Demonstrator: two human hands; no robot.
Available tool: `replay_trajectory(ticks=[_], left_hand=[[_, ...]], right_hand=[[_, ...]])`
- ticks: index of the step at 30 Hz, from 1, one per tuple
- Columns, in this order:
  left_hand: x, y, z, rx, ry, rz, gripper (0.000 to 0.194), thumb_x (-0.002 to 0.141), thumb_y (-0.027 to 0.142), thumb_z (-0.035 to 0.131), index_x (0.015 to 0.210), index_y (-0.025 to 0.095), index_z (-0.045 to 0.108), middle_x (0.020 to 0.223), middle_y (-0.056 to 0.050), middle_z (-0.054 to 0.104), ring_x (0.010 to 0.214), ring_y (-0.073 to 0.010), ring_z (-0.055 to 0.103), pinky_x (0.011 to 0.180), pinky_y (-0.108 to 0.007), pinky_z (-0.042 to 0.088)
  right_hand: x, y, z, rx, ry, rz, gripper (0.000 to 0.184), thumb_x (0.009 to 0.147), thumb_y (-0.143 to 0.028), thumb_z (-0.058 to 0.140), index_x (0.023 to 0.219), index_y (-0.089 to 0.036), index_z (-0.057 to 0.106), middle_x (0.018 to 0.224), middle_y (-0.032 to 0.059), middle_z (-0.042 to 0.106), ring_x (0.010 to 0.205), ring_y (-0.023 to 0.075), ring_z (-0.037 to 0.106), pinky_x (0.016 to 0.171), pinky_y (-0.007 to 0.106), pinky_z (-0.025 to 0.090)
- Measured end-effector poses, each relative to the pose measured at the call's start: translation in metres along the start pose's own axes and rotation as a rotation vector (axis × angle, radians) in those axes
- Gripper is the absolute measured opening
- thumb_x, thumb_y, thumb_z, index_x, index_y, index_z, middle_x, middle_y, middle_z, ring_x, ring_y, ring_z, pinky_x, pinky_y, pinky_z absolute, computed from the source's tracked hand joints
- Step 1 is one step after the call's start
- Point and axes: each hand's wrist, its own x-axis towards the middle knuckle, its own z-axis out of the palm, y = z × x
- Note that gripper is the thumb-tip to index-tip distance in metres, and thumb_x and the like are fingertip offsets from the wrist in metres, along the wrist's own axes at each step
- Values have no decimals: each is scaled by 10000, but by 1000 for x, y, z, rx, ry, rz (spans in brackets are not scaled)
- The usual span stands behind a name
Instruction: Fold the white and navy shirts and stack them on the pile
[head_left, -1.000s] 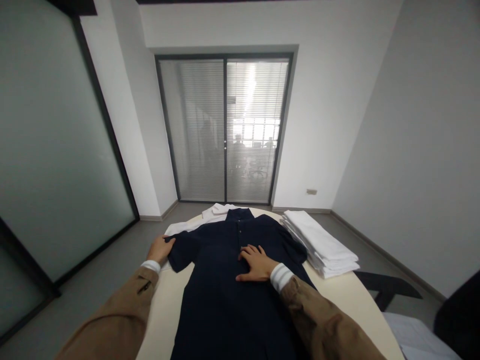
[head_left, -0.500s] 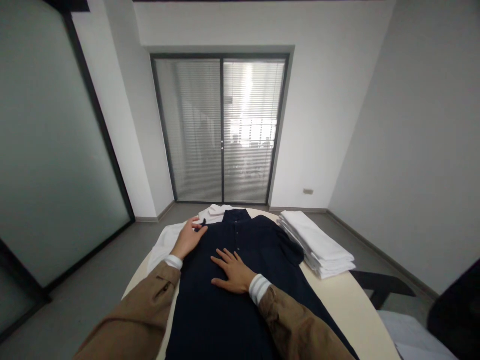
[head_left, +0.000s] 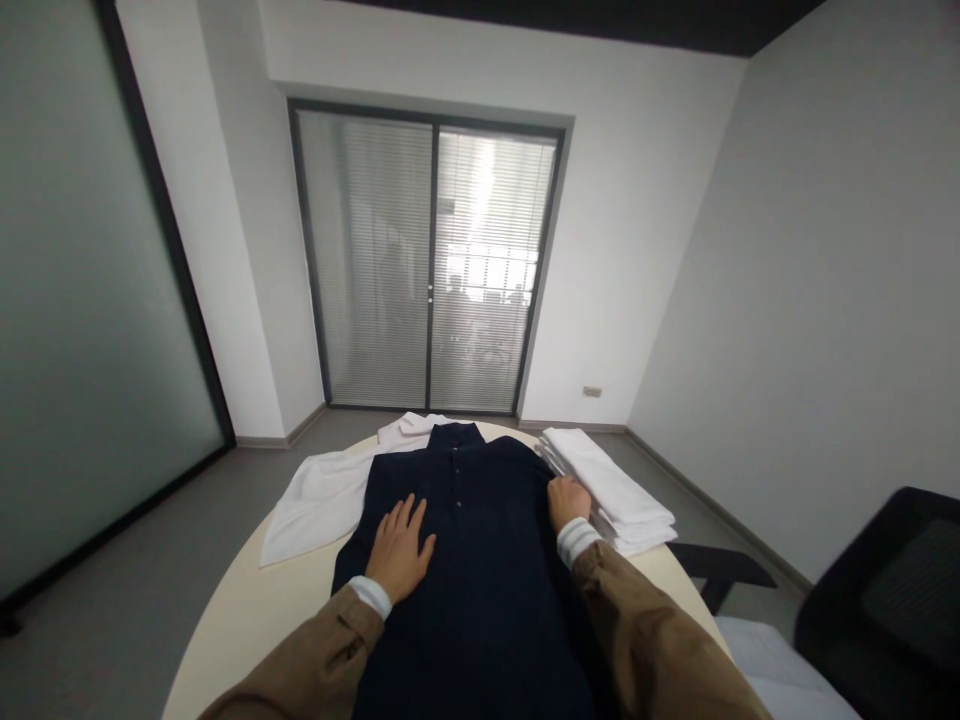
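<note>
A dark navy shirt [head_left: 480,540] lies face up on a round cream table [head_left: 247,610], collar away from me, its left sleeve folded in. My left hand [head_left: 400,549] rests flat on the shirt's left side with the fingers spread. At the shirt's right shoulder edge my right hand [head_left: 568,501] is closed, apparently gripping the right sleeve fabric beside the stack of white cloths.
A white garment [head_left: 322,495] lies spread under and left of the navy shirt. A stack of folded white cloths [head_left: 611,490] sits at the table's right edge. A black chair [head_left: 877,600] stands at the right. Blinds cover a glass sliding door [head_left: 427,270] ahead.
The left sleeve has been folded onto the shirt body. My left hand came down from the shoulder to lie flat on the shirt. My right hand moved from the chest to the right shoulder edge.
</note>
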Motion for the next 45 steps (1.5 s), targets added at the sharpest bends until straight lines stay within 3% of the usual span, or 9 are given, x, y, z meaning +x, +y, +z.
replay_trajectory(ticks=[8, 14, 18, 21, 25, 31, 37, 42, 45], left_hand=[[2, -4, 3, -37, 17, 10, 616, 935, 374, 475, 1511, 171, 394, 1586, -129, 328, 1452, -313, 316, 1171, -495, 275], [3, -4, 3, -35, 9, 6, 614, 935, 366, 475, 1511, 169, 396, 1587, -126, 326, 1452, -310, 316, 1177, -488, 270], [2, -3, 3, -33, 8, 7, 615, 934, 360, 477, 1510, 163, 395, 1586, -129, 328, 1451, -309, 319, 1177, -487, 271], [1, -2, 3, -33, 5, 5, 617, 935, 369, 472, 1512, 166, 393, 1587, -125, 326, 1452, -309, 316, 1176, -486, 271], [1, -2, 3, -26, 0, 8, 621, 937, 373, 460, 1518, 166, 384, 1594, -116, 314, 1457, -307, 306, 1176, -482, 274], [1, -4, 4, -23, 14, 26, 622, 932, 371, 456, 1516, 167, 386, 1601, -103, 302, 1462, -305, 297, 1181, -484, 268], [2, -4, 3, -54, 30, 36, 633, 949, 408, 431, 1528, 162, 360, 1594, -113, 312, 1470, -296, 285, 1186, -489, 252], [3, -3, 1, -79, 13, 28, 637, 979, 458, 381, 1538, 157, 335, 1594, -124, 310, 1478, -295, 266, 1190, -492, 240], [3, -5, 2, -76, 2, 34, 640, 977, 462, 386, 1534, 150, 343, 1601, -122, 290, 1481, -300, 255, 1193, -489, 239]], right_hand=[[31, 7, -20, 140, -25, 35, 325, 911, -229, 504, 1175, -68, 604, 1119, 250, 650, 1090, 357, 623, 887, 466, 455], [69, 24, -28, 407, -262, 37, 459, 724, -260, 751, 1134, -139, 582, 1004, 100, 688, 926, 208, 657, 721, 253, 476], [73, 26, -30, 487, -338, -23, 323, 739, -346, 760, 990, -184, 636, 827, 12, 673, 767, 162, 639, 620, 215, 448], [71, 23, -34, 489, -313, -22, 190, 774, -260, 715, 946, -195, 668, 829, 25, 672, 796, 179, 647, 666, 234, 456], [62, 15, -34, 445, -139, 18, 270, 835, -132, 570, 1091, -172, 647, 1168, 151, 614, 1069, 274, 616, 858, 348, 449], [45, -20, -11, 517, -128, -197, 503, 774, -79, 649, 1263, -170, 577, 1297, 146, 564, 1207, 237, 563, 1011, 317, 399], [23, -43, 23, 640, -259, -388, 810, 807, -438, 704, 1486, -129, 388, 1418, 179, 514, 1299, 256, 507, 1091, 357, 373], [3, -43, 42, 369, -412, -344, 773, 932, -663, 368, 1576, -261, 220, 1642, 69, 182, 1511, 353, 84, 1195, 557, 65], [3, -42, 46, 310, -367, -196, 655, 998, -547, 236, 1582, -253, 196, 1647, 64, 160, 1510, 348, 88, 1188, 565, 58]])
